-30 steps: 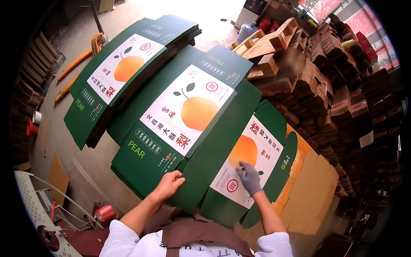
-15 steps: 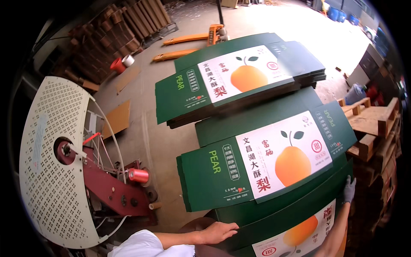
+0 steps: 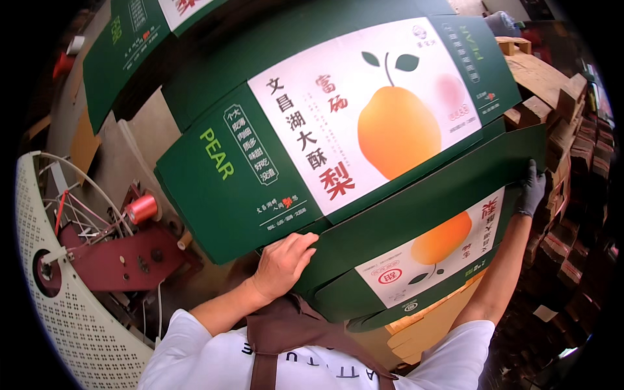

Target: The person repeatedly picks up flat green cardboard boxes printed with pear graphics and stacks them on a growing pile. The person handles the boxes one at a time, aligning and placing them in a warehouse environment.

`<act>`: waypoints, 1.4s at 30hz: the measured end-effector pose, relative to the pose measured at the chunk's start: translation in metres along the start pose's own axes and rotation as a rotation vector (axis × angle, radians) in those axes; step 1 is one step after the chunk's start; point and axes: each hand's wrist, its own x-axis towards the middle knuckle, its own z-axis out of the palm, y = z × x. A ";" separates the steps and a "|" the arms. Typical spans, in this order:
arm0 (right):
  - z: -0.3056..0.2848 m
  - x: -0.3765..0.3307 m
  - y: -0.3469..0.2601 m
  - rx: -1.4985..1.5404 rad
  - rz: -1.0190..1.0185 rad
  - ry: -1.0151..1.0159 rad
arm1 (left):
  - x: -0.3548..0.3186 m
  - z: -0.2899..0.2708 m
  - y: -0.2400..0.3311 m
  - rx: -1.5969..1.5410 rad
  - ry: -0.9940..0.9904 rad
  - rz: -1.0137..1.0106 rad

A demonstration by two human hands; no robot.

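Note:
A green carton (image 3: pixel 416 198), folded partly open, is held across the front of me between both hands. Its side facing me has a white panel with an orange-yellow pear print. My left hand (image 3: pixel 281 265), bare, grips its left end with fingers curled over the edge. At its right end my right hand (image 3: pixel 532 190), in a dark grey glove, clasps the edge with the fingers on the outer side. Right behind it lies a flat green carton (image 3: pixel 227 188) with a large pear print, on top of a stack. My palms and thumbs are partly hidden.
Another stack of green cartons (image 3: pixel 123 71) stands at the far left. On the left is a machine with a cream perforated guard (image 3: pixel 91 338), a maroon arm (image 3: pixel 123 260) and a red spool (image 3: pixel 142 209). Wooden pallets (image 3: pixel 539 78) are at the right. Tan cardboard (image 3: pixel 416 325) lies below the held carton.
My view has shifted closer to the cartons and to the right. The held carton shows more fully and its lower flaps have come into sight. Both hands remain at its ends.

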 end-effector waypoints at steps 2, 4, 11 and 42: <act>0.001 0.004 -0.001 0.014 -0.024 0.019 | 0.007 0.001 -0.006 0.046 0.039 0.091; 0.004 0.007 -0.010 -0.075 0.065 0.027 | 0.009 0.000 -0.011 0.096 0.059 0.114; -0.011 0.030 0.007 -0.184 0.162 0.029 | 0.014 0.003 -0.017 0.163 0.049 0.128; -0.001 0.011 0.013 -0.124 0.204 -0.017 | 0.019 0.003 -0.025 0.175 -0.098 0.108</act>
